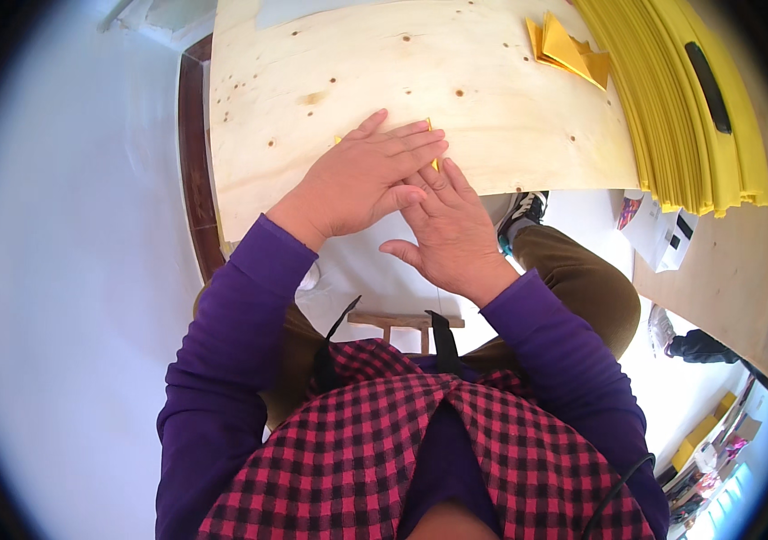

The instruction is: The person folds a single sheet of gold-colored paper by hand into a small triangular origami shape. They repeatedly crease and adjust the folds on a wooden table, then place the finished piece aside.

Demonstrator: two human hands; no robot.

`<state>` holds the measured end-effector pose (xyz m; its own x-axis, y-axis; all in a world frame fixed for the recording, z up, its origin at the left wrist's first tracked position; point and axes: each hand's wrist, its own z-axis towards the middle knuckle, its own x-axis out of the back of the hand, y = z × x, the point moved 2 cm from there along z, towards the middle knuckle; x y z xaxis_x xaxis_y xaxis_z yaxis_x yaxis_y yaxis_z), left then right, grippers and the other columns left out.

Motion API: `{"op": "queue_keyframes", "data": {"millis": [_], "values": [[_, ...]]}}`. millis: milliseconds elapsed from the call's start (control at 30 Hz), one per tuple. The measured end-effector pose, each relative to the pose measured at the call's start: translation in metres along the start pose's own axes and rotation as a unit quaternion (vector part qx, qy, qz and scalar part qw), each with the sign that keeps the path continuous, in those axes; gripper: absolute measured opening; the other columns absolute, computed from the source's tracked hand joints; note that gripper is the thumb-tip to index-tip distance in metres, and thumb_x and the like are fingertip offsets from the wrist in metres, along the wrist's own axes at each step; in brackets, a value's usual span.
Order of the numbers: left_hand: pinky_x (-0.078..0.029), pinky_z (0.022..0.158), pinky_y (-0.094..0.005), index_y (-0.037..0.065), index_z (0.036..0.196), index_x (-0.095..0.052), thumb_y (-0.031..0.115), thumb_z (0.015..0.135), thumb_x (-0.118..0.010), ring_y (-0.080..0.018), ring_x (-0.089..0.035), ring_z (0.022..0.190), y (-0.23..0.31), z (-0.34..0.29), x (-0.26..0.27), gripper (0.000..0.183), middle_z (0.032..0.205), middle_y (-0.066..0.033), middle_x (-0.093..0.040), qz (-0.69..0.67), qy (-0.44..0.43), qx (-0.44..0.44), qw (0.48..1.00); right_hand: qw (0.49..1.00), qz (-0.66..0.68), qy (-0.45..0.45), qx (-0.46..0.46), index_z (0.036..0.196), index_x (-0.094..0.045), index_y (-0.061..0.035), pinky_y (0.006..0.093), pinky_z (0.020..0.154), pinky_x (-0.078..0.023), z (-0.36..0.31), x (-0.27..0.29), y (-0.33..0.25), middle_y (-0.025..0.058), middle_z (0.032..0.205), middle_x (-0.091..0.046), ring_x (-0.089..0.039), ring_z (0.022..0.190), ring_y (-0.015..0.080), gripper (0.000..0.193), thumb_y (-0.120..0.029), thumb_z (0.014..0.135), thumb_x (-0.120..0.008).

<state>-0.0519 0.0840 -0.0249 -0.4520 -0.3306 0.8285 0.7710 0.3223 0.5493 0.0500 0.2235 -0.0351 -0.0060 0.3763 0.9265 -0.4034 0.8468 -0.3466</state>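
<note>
My left hand (348, 180) lies flat near the front edge of the wooden table, its fingers stretched out to the right and its thumb apart. Partly under its fingertips is my right hand (456, 234), also extended flat, with the thumb spread to the left. Beneath the hands is a piece of yellow paper (435, 165). Only small bits of it show, by the fingertips and left of the left hand; its shape is mostly hidden.
Several folded yellow paper pieces (569, 52) lie at the far right of the tabletop (375, 67). Beyond them sits a thick stack of yellow sheets (672, 108) with a black oblong object (706, 87) on top. A white bag (659, 236) is below the stack.
</note>
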Motion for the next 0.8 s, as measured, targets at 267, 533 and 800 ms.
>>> {"op": "queue_keyframes", "data": {"millis": [267,533,800], "values": [[-0.015,0.122,-0.0515,0.016,0.146,-0.049,0.066,0.099,-0.024,-0.0248,-0.038,0.144,-0.009,0.008,0.009,0.073,0.149,-0.0019,-0.051,0.077,-0.011,-0.023,0.997,1.000,0.009,0.005,0.007,0.146,-0.041,-0.0014,0.0480,0.122,-0.019,-0.002,-0.001,0.001,0.0133,0.154,-0.039,-0.026,0.149,0.0298,0.083,-0.057,0.087,-0.061],[-0.012,0.123,-0.0520,0.024,0.143,-0.053,0.044,0.103,-0.036,-0.0214,-0.034,0.146,-0.018,0.011,0.009,0.048,0.150,0.0060,-0.049,0.135,-0.009,-0.014,0.991,0.999,0.045,-0.007,0.004,0.149,-0.039,-0.0014,0.0482,0.122,-0.018,-0.005,0.003,-0.001,0.0138,0.155,-0.038,-0.028,0.148,0.0290,0.084,-0.054,0.088,-0.062],[-0.007,0.123,-0.0532,0.021,0.148,-0.047,0.046,0.105,-0.033,-0.0243,-0.028,0.149,-0.017,0.010,0.007,0.052,0.154,0.0030,-0.044,0.148,-0.024,-0.016,0.989,0.998,0.013,0.055,-0.003,0.145,-0.044,-0.0021,0.0465,0.120,-0.024,-0.014,0.015,0.017,0.0126,0.153,-0.043,-0.036,0.144,0.0282,0.076,-0.046,0.087,-0.067]]}}
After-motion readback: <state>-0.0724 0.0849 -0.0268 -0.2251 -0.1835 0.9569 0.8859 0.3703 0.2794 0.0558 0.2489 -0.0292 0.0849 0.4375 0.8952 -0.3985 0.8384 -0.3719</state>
